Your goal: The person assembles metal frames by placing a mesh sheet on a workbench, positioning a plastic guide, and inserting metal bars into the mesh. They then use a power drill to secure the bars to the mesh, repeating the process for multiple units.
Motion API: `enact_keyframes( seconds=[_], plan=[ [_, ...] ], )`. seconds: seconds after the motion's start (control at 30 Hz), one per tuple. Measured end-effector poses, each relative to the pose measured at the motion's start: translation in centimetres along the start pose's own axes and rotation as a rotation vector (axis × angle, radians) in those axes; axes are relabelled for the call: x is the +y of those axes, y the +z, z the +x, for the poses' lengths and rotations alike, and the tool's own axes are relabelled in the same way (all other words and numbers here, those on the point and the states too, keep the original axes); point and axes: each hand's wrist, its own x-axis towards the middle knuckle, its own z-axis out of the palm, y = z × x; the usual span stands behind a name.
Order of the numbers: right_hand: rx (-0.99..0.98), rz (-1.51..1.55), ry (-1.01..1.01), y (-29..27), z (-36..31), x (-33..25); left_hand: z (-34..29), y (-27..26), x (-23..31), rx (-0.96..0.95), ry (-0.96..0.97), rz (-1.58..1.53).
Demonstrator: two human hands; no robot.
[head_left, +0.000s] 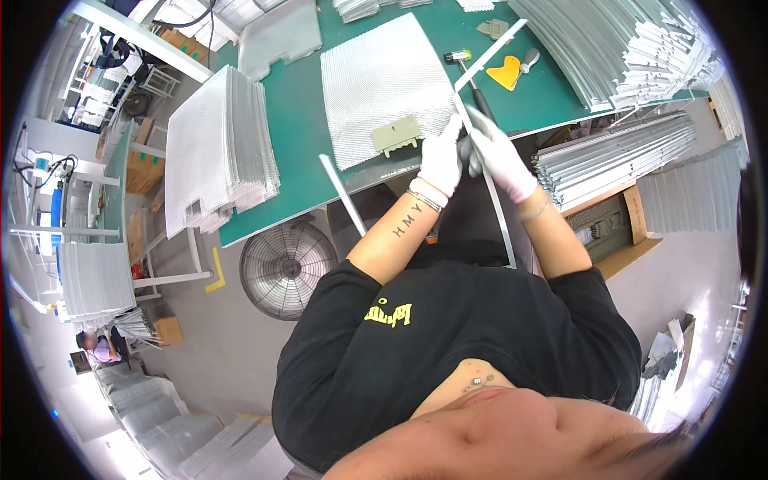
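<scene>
- Lettering (387, 312), yellow, across the black shirt (496, 328); dark characters (407, 221) mark the left forearm (388, 244)!
- Left hand (440, 166) and right hand (502, 156), gloved, meet at the pale metal strip (498, 210), crossing the green table's (292, 120) near edge.
- Right fingers lie against it; clenched or loose, I can't tell, left likewise.
- Strip-handling, apparently; the next move calls for steadiness beside that hammer (458, 56).

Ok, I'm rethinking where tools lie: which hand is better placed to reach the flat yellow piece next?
Probably the right hand: it is nearer the flat yellow piece than the left hand is. Both hands are at the pale strip.
</scene>
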Motion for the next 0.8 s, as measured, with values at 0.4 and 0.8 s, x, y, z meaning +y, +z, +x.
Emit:
enact_keyframes(
  seconds=[0.4, 0.8],
  plan=[
    [0.006, -0.114, -0.188, 0.7, 5.4, -0.6, -5.9, -18.6, 14.7, 0.409, 0.587, 1.553],
    [0.136, -0.109, -0.284, 0.8, 3.1, -0.6, -6.1, -13.9, 14.7, 0.029, 0.231, 0.304]
  ],
)
